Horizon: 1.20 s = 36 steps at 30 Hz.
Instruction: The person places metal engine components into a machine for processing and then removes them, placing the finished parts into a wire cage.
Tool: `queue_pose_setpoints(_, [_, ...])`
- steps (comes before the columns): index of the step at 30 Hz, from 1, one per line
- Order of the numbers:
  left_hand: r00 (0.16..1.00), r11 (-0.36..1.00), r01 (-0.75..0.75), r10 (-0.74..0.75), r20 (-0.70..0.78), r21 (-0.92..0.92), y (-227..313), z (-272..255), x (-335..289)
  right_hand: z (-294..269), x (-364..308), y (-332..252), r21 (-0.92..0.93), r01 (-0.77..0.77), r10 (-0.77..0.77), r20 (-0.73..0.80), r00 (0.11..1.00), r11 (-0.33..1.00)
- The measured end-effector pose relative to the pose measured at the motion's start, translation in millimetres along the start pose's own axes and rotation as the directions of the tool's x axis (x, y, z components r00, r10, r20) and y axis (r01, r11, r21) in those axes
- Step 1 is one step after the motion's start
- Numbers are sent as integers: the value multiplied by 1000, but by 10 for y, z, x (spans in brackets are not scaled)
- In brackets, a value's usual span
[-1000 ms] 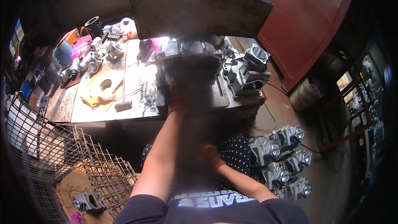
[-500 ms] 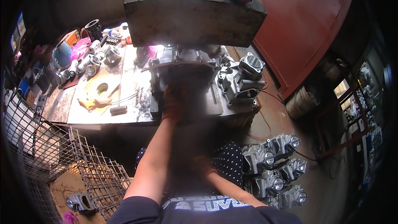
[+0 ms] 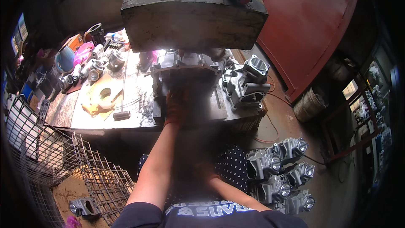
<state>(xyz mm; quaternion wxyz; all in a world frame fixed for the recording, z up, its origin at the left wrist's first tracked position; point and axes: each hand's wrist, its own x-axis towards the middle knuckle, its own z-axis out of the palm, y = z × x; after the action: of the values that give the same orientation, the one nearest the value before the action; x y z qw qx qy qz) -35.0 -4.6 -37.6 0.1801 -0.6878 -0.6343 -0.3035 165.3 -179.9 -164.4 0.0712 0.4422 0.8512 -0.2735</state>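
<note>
Since the earlier frames the view has shifted, so that the counter [image 3: 139, 88] sits slightly lower; both hands keep nearly the same places. A flanged metal casting [image 3: 187, 71] stands near the counter's front edge, right of centre. The left hand [image 3: 177, 106], gloved in red, lies at its near side; the right hand [image 3: 206, 172] is below that edge. A dark blur covers the fingers: opening and grip cannot be told. A mallet [image 3: 121, 115] lies by the front edge, further left; a second casting [image 3: 246, 86] occupies the front right corner.
</note>
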Motion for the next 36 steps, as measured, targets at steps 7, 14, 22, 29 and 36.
queue_pose_setpoints(7, [998,998,-16,12,55,59,18,-59,-28,-208,-112,-110,94,8,-15,69,997,995])
queue_pose_setpoints(14, [1000,999,-29,29,-3,34,20,-26,2,147,-21,94,153,86,-82,-32,996,984])
queue_pose_setpoints(22, [1000,1000,11,-11,-13,-9,14,-4,-12,110,-15,79,115,113,-117,32,993,987])
queue_pose_setpoints(29, [1000,1000,3,-3,-6,-3,7,21,-14,15,-52,31,113,97,-103,48,993,989])
queue_pose_setpoints(36, [999,997,-29,27,25,67,-6,6,-10,33,-66,1,70,85,-92,107,990,994])
